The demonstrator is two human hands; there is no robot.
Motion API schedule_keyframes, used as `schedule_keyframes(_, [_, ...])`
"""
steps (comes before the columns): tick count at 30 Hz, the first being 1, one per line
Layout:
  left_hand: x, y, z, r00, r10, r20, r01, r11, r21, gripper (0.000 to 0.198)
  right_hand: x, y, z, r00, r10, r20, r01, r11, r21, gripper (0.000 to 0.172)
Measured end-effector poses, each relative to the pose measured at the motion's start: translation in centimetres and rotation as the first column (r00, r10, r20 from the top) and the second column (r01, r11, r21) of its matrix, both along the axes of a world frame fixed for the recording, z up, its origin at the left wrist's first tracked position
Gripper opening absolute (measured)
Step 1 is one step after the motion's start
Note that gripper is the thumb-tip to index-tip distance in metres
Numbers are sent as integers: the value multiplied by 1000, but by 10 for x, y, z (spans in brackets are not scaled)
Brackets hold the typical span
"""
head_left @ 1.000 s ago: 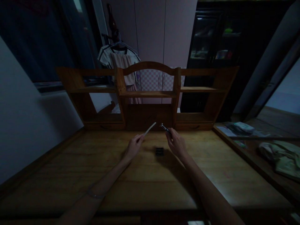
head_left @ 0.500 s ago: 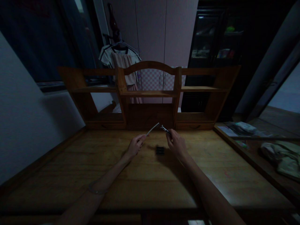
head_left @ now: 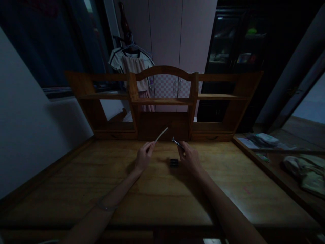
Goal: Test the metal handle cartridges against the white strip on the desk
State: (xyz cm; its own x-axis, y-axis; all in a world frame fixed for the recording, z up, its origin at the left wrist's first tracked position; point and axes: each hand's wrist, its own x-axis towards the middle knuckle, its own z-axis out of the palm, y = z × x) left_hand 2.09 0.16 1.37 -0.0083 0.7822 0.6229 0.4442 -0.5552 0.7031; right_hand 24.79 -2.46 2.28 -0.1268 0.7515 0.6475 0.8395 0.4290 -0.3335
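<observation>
My left hand [head_left: 143, 156] is closed around the lower end of a thin, pale, slightly curved strip [head_left: 161, 134], which slants up to the right. In my right hand [head_left: 190, 156] is a slim silver-and-black tool [head_left: 177, 142] with a small shiny head set crosswise; it points up to the left. A short gap separates the tool's head from the strip. Between the hands, nearer the right one, a small black ribbed object [head_left: 174, 163] lies on the wooden desk [head_left: 157, 198]. Dim light hides the exact kind of the tool and the black object.
A wooden shelf unit [head_left: 164, 101] with small drawers stands along the desk's back edge. To the left is a white wall [head_left: 22, 128]. Beyond the desk's right edge lie plastic bags [head_left: 264, 139] and a pale cloth bundle [head_left: 312, 171]. Clothes [head_left: 134, 62] hang behind the shelves.
My left hand has drawn slightly left with the strip, which now stands steeper. The tool in my right hand has dipped a little. The black object stays on the desk.
</observation>
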Motion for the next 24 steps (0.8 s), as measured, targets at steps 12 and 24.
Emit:
schedule_keyframes(12, [6,4,-11,979,-80,-189,71,996,-56,30,2,4,-8,989,-123,84,127,991,-33,18])
schedule_keyframes(24, [5,12,-21,976,-92,-197,72,992,-107,33,3,7,-12,980,-154,123,163,985,-63,16])
